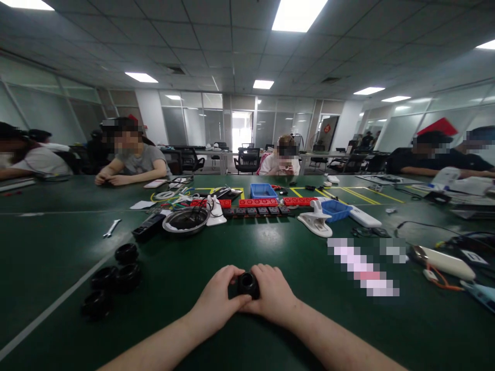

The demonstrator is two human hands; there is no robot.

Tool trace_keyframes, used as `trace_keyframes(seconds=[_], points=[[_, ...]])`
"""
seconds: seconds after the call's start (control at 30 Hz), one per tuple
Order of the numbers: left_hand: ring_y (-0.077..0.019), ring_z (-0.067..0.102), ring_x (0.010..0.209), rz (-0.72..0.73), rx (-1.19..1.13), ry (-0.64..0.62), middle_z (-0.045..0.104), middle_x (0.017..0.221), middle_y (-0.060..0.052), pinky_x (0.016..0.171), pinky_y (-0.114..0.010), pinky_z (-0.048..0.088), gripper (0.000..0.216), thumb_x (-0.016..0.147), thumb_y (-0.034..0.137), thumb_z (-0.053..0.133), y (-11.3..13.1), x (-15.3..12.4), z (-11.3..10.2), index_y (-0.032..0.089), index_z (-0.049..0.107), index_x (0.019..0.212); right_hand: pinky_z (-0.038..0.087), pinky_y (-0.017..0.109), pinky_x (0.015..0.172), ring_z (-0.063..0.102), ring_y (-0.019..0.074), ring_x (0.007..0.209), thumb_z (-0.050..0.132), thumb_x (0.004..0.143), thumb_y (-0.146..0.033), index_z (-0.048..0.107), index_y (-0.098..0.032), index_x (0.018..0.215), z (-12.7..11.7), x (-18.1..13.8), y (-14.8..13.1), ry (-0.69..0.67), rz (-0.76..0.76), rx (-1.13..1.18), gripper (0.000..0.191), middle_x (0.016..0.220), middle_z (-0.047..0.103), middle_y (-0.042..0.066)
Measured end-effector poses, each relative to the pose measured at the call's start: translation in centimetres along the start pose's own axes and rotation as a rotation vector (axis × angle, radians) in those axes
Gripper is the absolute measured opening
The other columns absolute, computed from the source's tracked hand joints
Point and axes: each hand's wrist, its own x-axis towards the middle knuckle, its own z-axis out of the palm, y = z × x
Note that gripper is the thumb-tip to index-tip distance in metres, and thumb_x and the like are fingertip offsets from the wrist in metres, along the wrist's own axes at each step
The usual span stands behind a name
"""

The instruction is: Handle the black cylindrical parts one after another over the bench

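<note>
Between my two hands, close to the front of the green table (170, 293), is a round black part with a hole in its middle (248, 282); its exact kind is unclear. My left hand (222, 291) grips it from the left, thumb at the near side and fingers at the far side. From the right, my right hand (270, 288) closes around the same part, and its fingertips are partly hidden. To the left stand several similar black ring-shaped parts (127, 276), grouped together on the tabletop.
A wrench (112, 228) lies at left. Farther back are a metal bowl (185, 230), white clamp stand (316, 221), red power strips (258, 203) and blue trays (263, 191). Cables and a power bank (444, 262) crowd the right. Several people sit around the table.
</note>
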Motion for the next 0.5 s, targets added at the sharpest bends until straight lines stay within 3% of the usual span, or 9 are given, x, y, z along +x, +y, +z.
trace_keyframes(seconds=[0.1,0.23,0.37,0.5], points=[[-0.0206,0.053,0.087,0.053,-0.065,-0.102,0.058,0.093,-0.002,0.074,-0.028,0.040,0.032,0.067,0.014,0.064,-0.1,0.0,-0.7,0.020,0.058,0.098,0.040,0.030,0.074,0.053,0.0215,0.087,0.077,0.057,-0.037,0.058,-0.021,0.104,-0.7,0.0,1.3,-0.115,-0.141,0.175,0.053,0.094,0.058,0.002],[-0.0203,0.053,0.089,0.077,-0.109,-0.161,0.058,0.095,-0.001,0.076,-0.027,0.040,0.033,0.065,0.015,0.068,-0.1,0.1,-1.5,0.020,0.059,0.097,0.040,0.022,0.066,0.055,0.0156,0.078,0.076,0.060,-0.019,0.063,-0.020,0.087,-1.4,0.2,2.6,-0.213,-0.154,0.253,0.031,0.083,0.059,-0.002],[-0.0207,0.054,0.085,0.036,-0.070,-0.121,0.057,0.088,-0.001,0.072,-0.027,0.040,0.029,0.062,0.017,0.071,-0.1,0.0,-0.9,0.018,0.059,0.089,0.038,0.025,0.058,0.054,0.0185,0.070,0.080,0.051,-0.037,0.059,-0.017,0.079,-0.6,0.3,1.6,-0.143,-0.050,0.141,0.041,0.077,0.058,0.000],[-0.0213,0.053,0.082,-0.055,0.014,0.047,0.056,0.088,-0.002,0.072,-0.030,0.041,0.027,0.063,0.017,0.068,0.0,-0.3,0.4,0.017,0.056,0.087,0.035,0.038,0.071,0.052,0.0263,0.076,0.071,0.059,-0.047,0.056,-0.015,0.076,0.5,0.3,-0.1,-0.005,0.045,-0.035,0.039,0.076,0.059,0.007]])
